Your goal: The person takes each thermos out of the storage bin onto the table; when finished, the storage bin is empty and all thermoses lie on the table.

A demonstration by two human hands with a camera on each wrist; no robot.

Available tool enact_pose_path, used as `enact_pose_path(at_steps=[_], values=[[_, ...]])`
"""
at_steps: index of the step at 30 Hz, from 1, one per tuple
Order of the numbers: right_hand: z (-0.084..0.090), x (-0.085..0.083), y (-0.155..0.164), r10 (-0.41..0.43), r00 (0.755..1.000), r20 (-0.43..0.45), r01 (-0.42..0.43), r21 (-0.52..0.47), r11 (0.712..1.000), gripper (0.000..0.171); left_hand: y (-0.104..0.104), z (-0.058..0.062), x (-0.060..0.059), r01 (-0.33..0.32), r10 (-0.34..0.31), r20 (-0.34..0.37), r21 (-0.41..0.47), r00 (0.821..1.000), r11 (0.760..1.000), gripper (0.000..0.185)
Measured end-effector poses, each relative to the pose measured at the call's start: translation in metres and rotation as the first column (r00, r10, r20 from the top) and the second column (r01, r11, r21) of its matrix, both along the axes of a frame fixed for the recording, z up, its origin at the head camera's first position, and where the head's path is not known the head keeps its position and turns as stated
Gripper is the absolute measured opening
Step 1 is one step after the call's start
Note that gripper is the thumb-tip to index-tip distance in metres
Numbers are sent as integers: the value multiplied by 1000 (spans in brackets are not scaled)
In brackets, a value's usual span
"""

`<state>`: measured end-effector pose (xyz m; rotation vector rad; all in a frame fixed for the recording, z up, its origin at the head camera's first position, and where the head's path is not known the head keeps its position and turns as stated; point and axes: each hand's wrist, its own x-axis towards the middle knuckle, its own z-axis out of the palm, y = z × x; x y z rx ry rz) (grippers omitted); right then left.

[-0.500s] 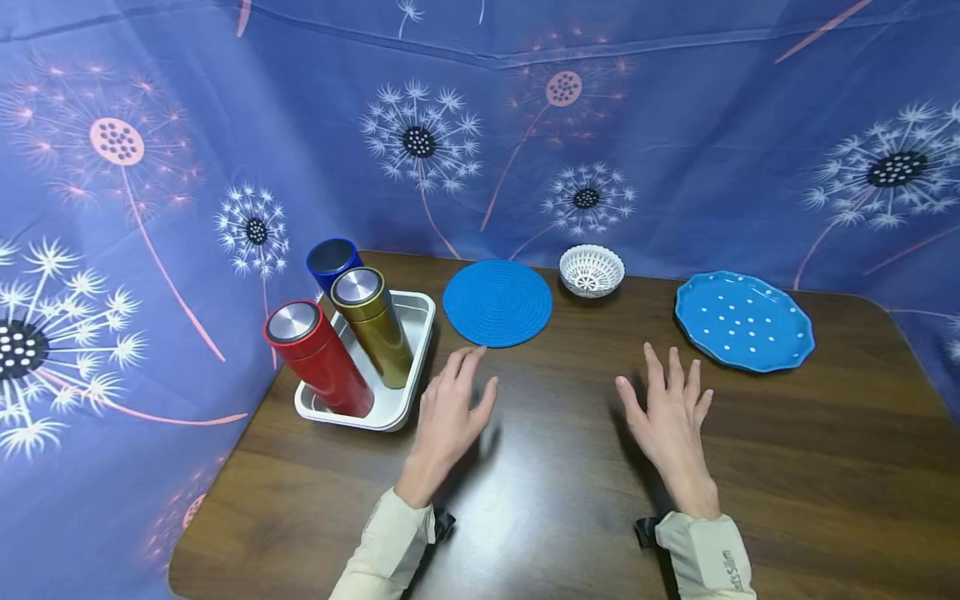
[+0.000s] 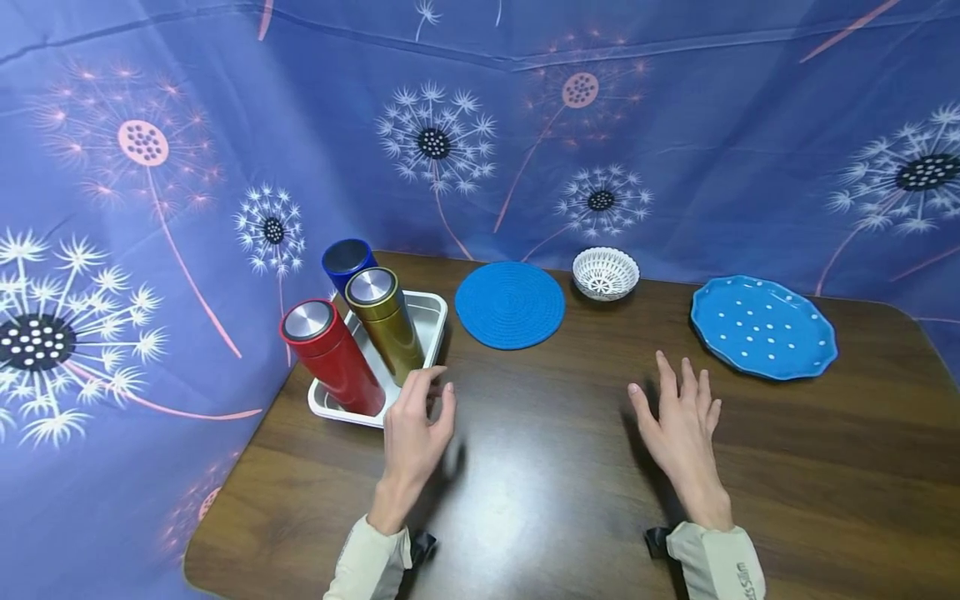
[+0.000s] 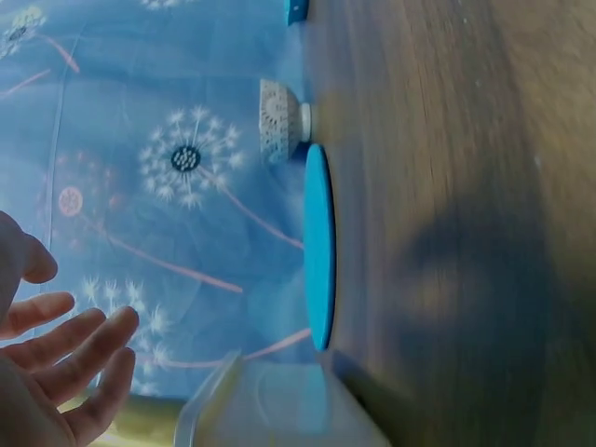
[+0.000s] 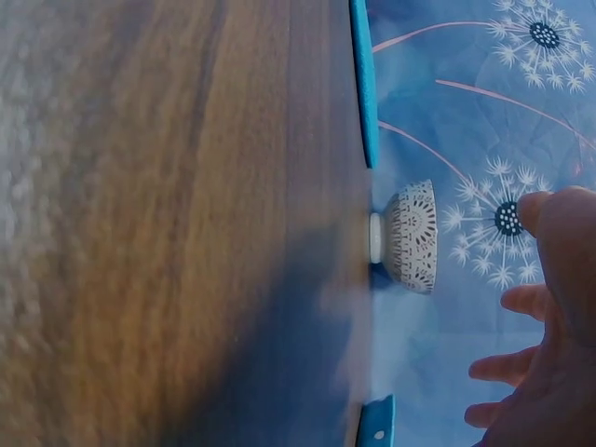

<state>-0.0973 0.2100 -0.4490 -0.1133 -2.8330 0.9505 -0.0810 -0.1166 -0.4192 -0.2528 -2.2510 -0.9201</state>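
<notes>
1. Left hand [image 2: 415, 425]: hovering over the dark wooden worktop [image 2: 570, 492] at the near right corner of the shallow white rectangular tray [image 2: 433, 310], fingers loosely curved and apart, gripping nothing; the fingertips are lying just beside the gold cylindrical metal flask [image 2: 384, 323].
2. Right hand [image 2: 681, 422]: hovering palm down over the worktop right of centre, fingers straight and spread, holding nothing.
3. Gold cylindrical metal flask: standing in the tray at the left side of the worktop, leaning slightly, silver cap up.
4. Red cylindrical metal flask [image 2: 332, 356]: standing in the same tray, nearer and left of the gold one, just beside it.
5. Dark blue cylindrical metal flask [image 2: 347, 262]: standing at the far end of the tray, behind the gold one.
6. Round blue woven mat [image 2: 510, 304]: lying flat right of the tray, towards the far edge.
7. Small white latticed bowl [image 2: 605, 272]: sitting right of the mat, near it.
8. Blue scalloped plate with white dots [image 2: 762, 328]: lying at the far right, well apart from the right hand.
9. Blue dandelion-print cloth [image 2: 675, 125]: hanging behind and left of the worktop.
</notes>
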Motion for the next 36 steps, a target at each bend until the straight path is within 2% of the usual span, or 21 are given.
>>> enact_pose_path(at_steps=[7,16,20,27,32,36], values=[[-1,-1,-2,10,1000,-16,-10,-19,1000,67,-21,-2,7,-82,84,-32,59,996,995,11],[-2,-1,-2,20,1000,0,-20,-65,998,68,-47,-13,17,-198,197,17,118,980,973,6],[-2,-3,-3,24,1000,-1,-24,-89,996,69,-65,-15,21,-277,276,31,156,961,948,8],[-4,-6,-9,38,999,-19,-40,-108,993,67,-98,-18,25,-419,412,81,218,908,881,12],[-4,-4,-8,34,999,-3,-34,-112,993,67,-112,-24,24,-482,453,164,250,876,840,16],[-4,-3,-5,33,999,-12,-34,-121,992,67,-120,-30,20,-510,464,224,247,857,824,20]])
